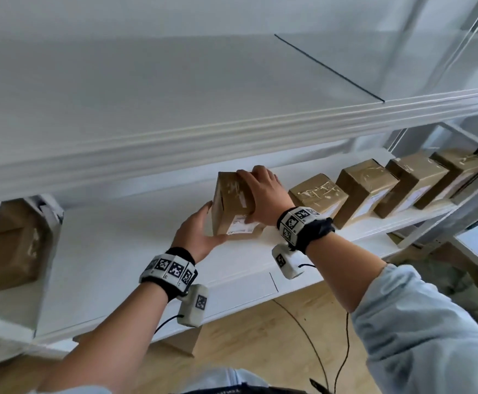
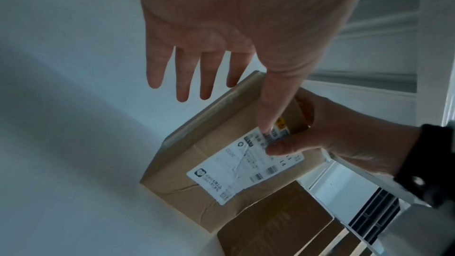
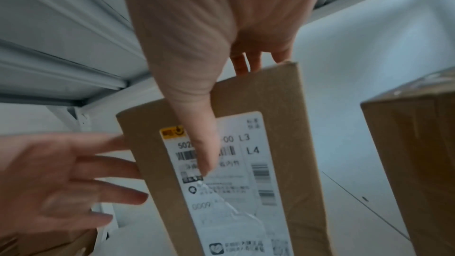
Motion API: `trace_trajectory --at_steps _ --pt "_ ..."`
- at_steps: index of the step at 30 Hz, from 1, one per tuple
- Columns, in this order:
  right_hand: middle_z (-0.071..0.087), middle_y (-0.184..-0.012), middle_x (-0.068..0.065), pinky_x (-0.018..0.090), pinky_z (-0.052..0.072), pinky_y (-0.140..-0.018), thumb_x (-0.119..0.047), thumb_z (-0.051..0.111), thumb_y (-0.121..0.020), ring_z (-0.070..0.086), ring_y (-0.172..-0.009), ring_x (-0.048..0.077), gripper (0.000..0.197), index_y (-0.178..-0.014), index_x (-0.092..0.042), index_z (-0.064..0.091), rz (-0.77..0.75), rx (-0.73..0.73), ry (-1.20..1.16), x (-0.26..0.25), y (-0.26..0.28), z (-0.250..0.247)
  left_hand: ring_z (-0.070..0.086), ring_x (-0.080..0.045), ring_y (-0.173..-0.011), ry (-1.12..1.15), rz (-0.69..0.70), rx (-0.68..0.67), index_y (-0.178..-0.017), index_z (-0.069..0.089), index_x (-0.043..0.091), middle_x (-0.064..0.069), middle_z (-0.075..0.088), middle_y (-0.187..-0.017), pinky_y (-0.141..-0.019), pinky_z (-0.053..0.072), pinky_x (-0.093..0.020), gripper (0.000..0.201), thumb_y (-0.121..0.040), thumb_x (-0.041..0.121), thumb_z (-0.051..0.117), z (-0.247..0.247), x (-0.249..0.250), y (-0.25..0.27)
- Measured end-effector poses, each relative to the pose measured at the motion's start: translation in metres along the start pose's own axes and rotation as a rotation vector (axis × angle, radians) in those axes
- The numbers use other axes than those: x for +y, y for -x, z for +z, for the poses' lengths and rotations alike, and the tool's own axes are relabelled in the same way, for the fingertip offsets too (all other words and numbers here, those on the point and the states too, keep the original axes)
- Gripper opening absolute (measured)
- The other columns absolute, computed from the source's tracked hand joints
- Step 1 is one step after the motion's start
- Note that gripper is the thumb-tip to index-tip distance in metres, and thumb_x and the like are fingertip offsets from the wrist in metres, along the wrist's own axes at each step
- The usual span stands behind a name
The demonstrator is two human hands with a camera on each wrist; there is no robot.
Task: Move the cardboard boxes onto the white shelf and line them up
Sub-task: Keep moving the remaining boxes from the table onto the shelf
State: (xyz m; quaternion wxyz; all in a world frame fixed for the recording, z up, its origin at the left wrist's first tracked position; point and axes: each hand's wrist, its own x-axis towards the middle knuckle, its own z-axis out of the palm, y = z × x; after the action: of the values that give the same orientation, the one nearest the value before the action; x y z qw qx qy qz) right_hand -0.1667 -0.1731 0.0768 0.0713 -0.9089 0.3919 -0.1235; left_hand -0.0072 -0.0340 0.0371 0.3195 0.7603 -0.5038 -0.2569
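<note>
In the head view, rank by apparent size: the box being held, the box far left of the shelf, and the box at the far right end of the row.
1. Far-left box, though nearest the camera.
2. Held box.
3. Far-right box, farthest away.

Your right hand (image 1: pixel 263 191) curls over the top of the taped brown cardboard box (image 1: pixel 233 206), thumb pressed on its front. Your left hand (image 1: pixel 196 233) lies flat against its left side, fingers straight. Both forearms reach forward, wrists banded.

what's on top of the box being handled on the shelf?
The right hand lies over the top of the box, thumb on the white label. Clear tape shows beside it; the surface under the palm is covered.
</note>
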Motion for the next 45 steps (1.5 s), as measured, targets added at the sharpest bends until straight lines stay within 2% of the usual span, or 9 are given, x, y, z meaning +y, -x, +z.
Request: trace_trajectory --at_steps 4,7,9,15,20,23,28,40,45 --pt "0.025 -0.155 0.011 0.055 0.004 -0.122 -0.037 0.089 -0.065 0.019 -0.147 0.031 0.113 -0.155 -0.026 0.020 -0.041 -0.141 0.087 0.031 -0.016 0.025 0.040 -0.021 -0.141 -0.023 -0.085 0.026 -0.154 0.030 0.026 -0.003 0.041 -0.155 -0.114 0.036 -0.039 0.093 -0.078 0.034 0.083 0.016 0.006 -0.009" --pt "0.007 -0.164 0.008 0.055 -0.001 -0.121 -0.024 0.077 -0.082 -0.001 -0.152 0.028 0.100 -0.157 -0.028 0.012 -0.029 -0.190 0.116 0.048 -0.019 0.043 0.040 -0.021 -0.141 -0.106 -0.131 0.029 -0.155 0.030 0.025 -0.003 0.041 -0.155 -0.114 0.035 -0.038 0.092 -0.079 0.037 0.080 0.023 0.010 -0.015" --pt "0.006 -0.165 0.006 0.055 -0.001 -0.121 -0.010 0.072 -0.082 -0.001 -0.153 0.027 0.098 -0.157 -0.029 0.013 -0.048 -0.165 0.121 0.052 -0.019 0.047 0.040 -0.022 -0.141 -0.155 -0.157 0.028 -0.155 0.031 0.023 -0.004 0.042 -0.155 -0.114 0.034 -0.036 0.091 -0.079 0.038 0.079 0.027 0.014 -0.018" --pt "0.014 -0.163 0.010 0.059 0.004 -0.121 -0.005 0.072 -0.070 0.008 -0.151 0.034 0.101 -0.155 -0.028 0.023 -0.106 -0.061 0.039 0.040 -0.008 0.043 0.045 -0.024 -0.137 -0.202 -0.166 0.068 -0.152 0.035 0.024 -0.004 0.046 -0.151 -0.111 0.037 -0.035 0.085 -0.080 0.037 0.078 0.036 0.026 -0.016" --pt "0.037 -0.153 0.016 0.055 0.029 -0.114 -0.017 0.076 -0.071 0.037 -0.137 0.038 0.071 -0.138 -0.016 0.050 -0.112 0.122 -0.150 0.017 0.012 0.030 0.046 -0.022 -0.135 -0.204 -0.147 0.135 -0.150 0.038 0.025 -0.001 0.046 -0.150 -0.110 0.038 -0.036 0.079 -0.082 0.037 0.077 0.035 0.024 0.001" --pt "0.047 -0.144 0.015 0.054 0.036 -0.108 -0.020 0.075 -0.073 0.048 -0.127 0.039 0.058 -0.128 -0.012 0.058 -0.082 0.194 -0.222 -0.003 0.021 0.025 0.049 -0.021 -0.132 -0.181 -0.156 0.160 -0.148 0.041 0.026 0.001 0.049 -0.147 -0.109 0.040 -0.037 0.075 -0.082 0.039 0.076 0.028 0.018 0.017" --pt "0.060 -0.116 0.017 0.047 0.050 -0.090 -0.014 0.077 -0.071 0.058 -0.107 0.038 0.045 -0.115 -0.007 0.065 -0.107 0.269 -0.313 -0.053 0.036 0.026 0.052 -0.023 -0.128 -0.153 -0.151 0.239 -0.143 0.046 0.024 0.000 0.054 -0.142 -0.106 0.043 -0.040 0.069 -0.083 0.037 0.076 -0.005 -0.003 0.053" --pt "0.067 -0.113 0.003 0.030 0.041 -0.073 -0.022 0.069 -0.084 0.062 -0.101 0.028 0.029 -0.112 -0.014 0.067 -0.224 0.232 -0.320 -0.253 0.105 0.042 0.054 -0.021 -0.126 -0.097 -0.172 0.405 -0.141 0.049 0.024 -0.001 0.057 -0.138 -0.105 0.044 -0.042 0.062 -0.086 0.036 0.074 -0.120 -0.104 0.204" --pt "0.067 -0.113 0.004 0.029 0.041 -0.076 -0.021 0.069 -0.083 0.062 -0.101 0.028 0.031 -0.113 -0.014 0.067 -0.277 0.231 -0.316 -0.349 0.144 0.054 0.053 -0.026 -0.127 -0.205 -0.185 0.462 -0.145 0.045 0.025 -0.003 0.055 -0.141 -0.104 0.045 -0.040 0.066 -0.086 0.038 0.072 -0.182 -0.152 0.283"
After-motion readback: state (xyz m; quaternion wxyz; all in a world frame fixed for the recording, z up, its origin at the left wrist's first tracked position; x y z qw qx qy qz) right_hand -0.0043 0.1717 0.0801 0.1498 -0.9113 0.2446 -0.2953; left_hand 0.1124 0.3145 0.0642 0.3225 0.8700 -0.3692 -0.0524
